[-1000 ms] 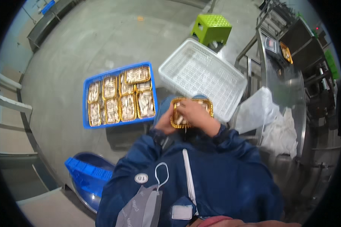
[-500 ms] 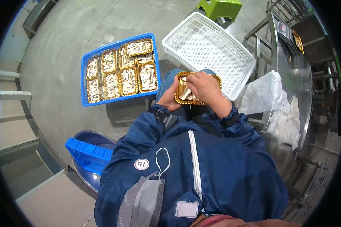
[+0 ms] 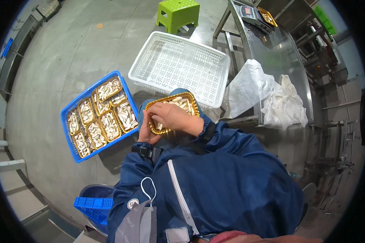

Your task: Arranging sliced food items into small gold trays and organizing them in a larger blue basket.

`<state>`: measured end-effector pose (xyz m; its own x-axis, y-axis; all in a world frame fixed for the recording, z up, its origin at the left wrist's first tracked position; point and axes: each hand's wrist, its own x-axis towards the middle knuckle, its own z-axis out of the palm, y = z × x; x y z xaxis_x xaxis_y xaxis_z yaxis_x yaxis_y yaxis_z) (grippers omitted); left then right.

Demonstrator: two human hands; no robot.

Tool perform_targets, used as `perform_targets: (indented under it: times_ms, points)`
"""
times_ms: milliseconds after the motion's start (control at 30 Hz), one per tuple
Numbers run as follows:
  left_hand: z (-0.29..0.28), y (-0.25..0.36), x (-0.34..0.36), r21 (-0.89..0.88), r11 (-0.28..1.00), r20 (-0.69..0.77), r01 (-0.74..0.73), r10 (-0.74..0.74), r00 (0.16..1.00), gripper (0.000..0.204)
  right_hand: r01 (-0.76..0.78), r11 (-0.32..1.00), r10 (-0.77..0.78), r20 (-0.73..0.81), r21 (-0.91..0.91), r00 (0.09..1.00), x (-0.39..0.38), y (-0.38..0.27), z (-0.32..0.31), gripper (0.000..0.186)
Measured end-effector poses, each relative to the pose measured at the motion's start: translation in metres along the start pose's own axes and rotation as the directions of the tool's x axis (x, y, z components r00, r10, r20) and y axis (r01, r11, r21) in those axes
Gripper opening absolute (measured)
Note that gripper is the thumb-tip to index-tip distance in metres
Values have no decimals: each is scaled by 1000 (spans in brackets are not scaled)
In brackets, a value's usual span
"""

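A gold-rimmed tray (image 3: 182, 99) of pale, elongated pieces that look like mushrooms rests over my lap. My left hand (image 3: 147, 131) grips its left side. My right hand (image 3: 174, 117) lies over the tray’s left half, fingers curled down among the pieces, tips hidden, so what they hold is unclear. To the left, a blue crate (image 3: 71, 137) carries several similar filled gold trays. A white perforated crate (image 3: 178, 60), with no trays in it, sits just beyond my knees.
A green stool (image 3: 177, 12) stands behind the white crate. At right, a steel table (image 3: 278, 60) bears a scale (image 3: 248, 16), another gold tray (image 3: 267, 18) and white plastic sheets (image 3: 251, 89). A blue basket (image 3: 91, 206) rests in a basin (image 3: 93, 188) at lower left.
The view has swung, shifting crates, table and stool leftward. My right hand has moved across the tray toward its left end, while my left hand keeps its grip.
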<state>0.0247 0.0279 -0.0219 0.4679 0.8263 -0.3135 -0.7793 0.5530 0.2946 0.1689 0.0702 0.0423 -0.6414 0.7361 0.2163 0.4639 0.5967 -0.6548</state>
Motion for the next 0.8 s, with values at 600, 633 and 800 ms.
perform_targets:
  times_ms: [600,633,800]
  points:
    - [8,1,0,215,976,37,32,-41,998,47,-202,940,205,-16,-276,979,-35,-7,-34,30]
    - [8,1,-1,195,980,48,30,-40,998,47,-173,940,177,-14,-293,984,-34,-8,-35,29]
    - [1,0,2,192,981,-16,29,-27,1000,43,-162,939,175,18,-302,984,-36,-1,-33,24]
